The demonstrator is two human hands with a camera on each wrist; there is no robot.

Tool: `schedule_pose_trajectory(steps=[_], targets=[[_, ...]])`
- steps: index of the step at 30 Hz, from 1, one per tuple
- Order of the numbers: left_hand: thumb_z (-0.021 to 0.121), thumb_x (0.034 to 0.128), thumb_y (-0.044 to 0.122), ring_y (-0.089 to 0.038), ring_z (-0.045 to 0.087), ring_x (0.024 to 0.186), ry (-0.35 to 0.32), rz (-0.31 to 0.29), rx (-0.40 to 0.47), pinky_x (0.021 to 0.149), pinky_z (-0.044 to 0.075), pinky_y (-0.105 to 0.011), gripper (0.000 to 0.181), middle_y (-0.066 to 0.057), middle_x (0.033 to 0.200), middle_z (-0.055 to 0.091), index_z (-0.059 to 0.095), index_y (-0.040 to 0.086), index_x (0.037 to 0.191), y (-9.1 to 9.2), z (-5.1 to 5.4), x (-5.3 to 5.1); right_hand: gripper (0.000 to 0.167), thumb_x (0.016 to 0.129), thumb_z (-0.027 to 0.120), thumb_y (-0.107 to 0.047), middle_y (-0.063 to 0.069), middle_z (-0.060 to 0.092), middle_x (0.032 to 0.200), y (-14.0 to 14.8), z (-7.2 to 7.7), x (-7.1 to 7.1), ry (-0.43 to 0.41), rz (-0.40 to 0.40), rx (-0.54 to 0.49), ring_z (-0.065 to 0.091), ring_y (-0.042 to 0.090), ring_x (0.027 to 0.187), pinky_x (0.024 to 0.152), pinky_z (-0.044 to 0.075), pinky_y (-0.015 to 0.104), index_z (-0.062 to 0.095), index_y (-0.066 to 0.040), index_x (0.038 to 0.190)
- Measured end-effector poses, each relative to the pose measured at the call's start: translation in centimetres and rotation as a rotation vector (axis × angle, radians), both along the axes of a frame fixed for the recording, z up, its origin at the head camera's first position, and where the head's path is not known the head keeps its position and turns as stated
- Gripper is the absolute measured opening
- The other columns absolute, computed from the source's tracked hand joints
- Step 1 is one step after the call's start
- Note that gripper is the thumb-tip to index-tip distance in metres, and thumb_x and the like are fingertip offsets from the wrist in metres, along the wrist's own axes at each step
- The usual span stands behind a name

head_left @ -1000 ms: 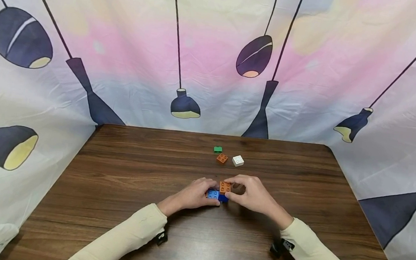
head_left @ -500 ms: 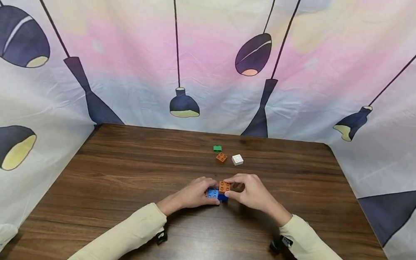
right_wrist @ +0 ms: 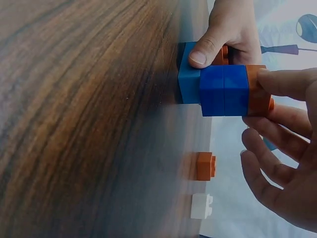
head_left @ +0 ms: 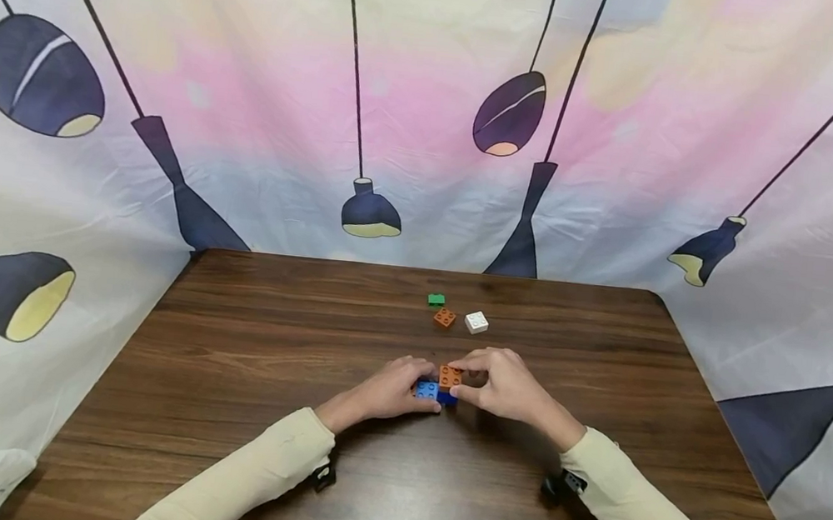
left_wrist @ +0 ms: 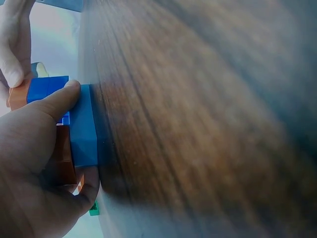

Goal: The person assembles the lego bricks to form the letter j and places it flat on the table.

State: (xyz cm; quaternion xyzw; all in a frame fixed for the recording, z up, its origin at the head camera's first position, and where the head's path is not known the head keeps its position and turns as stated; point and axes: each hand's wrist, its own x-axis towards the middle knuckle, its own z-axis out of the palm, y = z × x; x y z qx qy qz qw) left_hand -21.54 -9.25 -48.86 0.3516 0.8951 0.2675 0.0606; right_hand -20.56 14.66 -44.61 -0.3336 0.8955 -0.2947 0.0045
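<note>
Around the lower centre of the head view, if my left hand (head_left: 398, 386) lets the light-blue brick (left_wrist: 84, 134) slip, this base could twist under pressure. Just to its right, the dark-blue bricks (right_wrist: 212, 91) might tilt or pop loose if I push off-centre on the orange brick (head_left: 450, 378) topping them. My left thumb and fingers pinch the base, forearm angled up from lower left. My right hand (head_left: 508, 388), in from lower right, pinches that orange top between thumb and forefinger.
</note>
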Motion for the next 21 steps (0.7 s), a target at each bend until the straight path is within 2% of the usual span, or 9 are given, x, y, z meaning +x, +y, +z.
schedule_pose_trajectory(steps=[4, 10, 13, 17, 21], targets=[[0.078, 0.0912, 0.039, -0.011, 0.058, 0.093, 0.015, -0.006, -0.008, 0.081, 0.048, -0.03, 0.041, 0.0, 0.109, 0.07, 0.068, 0.01, 0.119, -0.2, 0.0, 0.0, 0.033, 0.09, 0.08, -0.029, -0.001, 0.075, 0.108, 0.1, -0.4, 0.0, -0.069, -0.012, -0.06, 0.067, 0.009, 0.082, 0.07, 0.053, 0.025, 0.077, -0.014, 0.119], [0.079, 0.0905, 0.038, -0.012, 0.058, 0.092, 0.016, 0.011, -0.009, 0.08, 0.047, -0.031, 0.04, 0.0, 0.107, 0.069, 0.068, 0.01, 0.117, -0.4, 0.1, 0.2, 0.035, 0.091, 0.079, -0.032, -0.003, 0.073, 0.102, 0.0, -1.1, -0.2, -0.138, -0.001, -0.154, 0.068, 0.01, 0.086, 0.072, 0.055, 0.026, 0.074, -0.013, 0.121], [0.079, 0.0907, 0.039, -0.013, 0.058, 0.093, 0.01, 0.011, -0.019, 0.08, 0.047, -0.032, 0.04, 0.001, 0.108, 0.069, 0.068, 0.011, 0.117, -0.4, 0.1, 0.2, 0.036, 0.092, 0.079, -0.033, -0.004, 0.073, 0.101, 0.1, -1.3, -0.1, -0.15, 0.001, -0.18, 0.067, 0.008, 0.086, 0.073, 0.056, 0.027, 0.073, -0.014, 0.122], [0.079, 0.0909, 0.039, -0.012, 0.057, 0.091, 0.016, -0.001, -0.018, 0.078, 0.046, -0.031, 0.04, 0.002, 0.106, 0.068, 0.067, 0.011, 0.117, -0.3, 0.1, 0.1, 0.037, 0.093, 0.077, -0.034, -0.003, 0.073, 0.104, 0.5, -1.3, -0.2, -0.123, -0.003, -0.2, 0.067, 0.007, 0.087, 0.074, 0.057, 0.029, 0.073, -0.011, 0.123], [0.078, 0.0914, 0.038, -0.011, 0.057, 0.09, 0.018, -0.001, -0.015, 0.078, 0.047, -0.03, 0.04, 0.002, 0.105, 0.068, 0.067, 0.009, 0.117, -0.1, 0.2, 0.2, 0.039, 0.095, 0.074, -0.034, -0.003, 0.073, 0.104, 0.8, -0.8, -0.6, -0.106, -0.027, -0.235, 0.068, 0.008, 0.089, 0.077, 0.057, 0.03, 0.073, -0.007, 0.123]])
